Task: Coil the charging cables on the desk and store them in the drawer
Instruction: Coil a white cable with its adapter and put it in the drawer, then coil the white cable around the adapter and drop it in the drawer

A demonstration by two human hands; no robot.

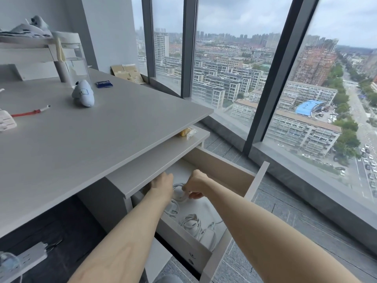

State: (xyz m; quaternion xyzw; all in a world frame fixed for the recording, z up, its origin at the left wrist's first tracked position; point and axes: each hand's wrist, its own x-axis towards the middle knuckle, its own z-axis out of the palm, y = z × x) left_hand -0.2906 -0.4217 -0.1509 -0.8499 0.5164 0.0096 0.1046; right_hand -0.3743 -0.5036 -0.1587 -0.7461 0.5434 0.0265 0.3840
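The drawer [257,180] under the desk stands pulled open below a slide-out shelf [159,158]. Both my hands reach into it. My right hand [195,183] pinches a coiled white cable [179,193] low over the drawer floor. My left hand [162,183] is at the coil's left side, its fingers partly hidden under the shelf edge. More coiled white cables [190,221] lie on the drawer floor nearer to me. On the desk [81,135] a red cable with a white plug [30,112] lies at the left.
A soft grey-blue toy [83,94], a blue packet [104,84] and a white object [6,121] rest on the desk. A yellow wrapped snack [186,132] sits on the shelf. A power strip [24,258] lies on the floor. Tall windows stand to the right.
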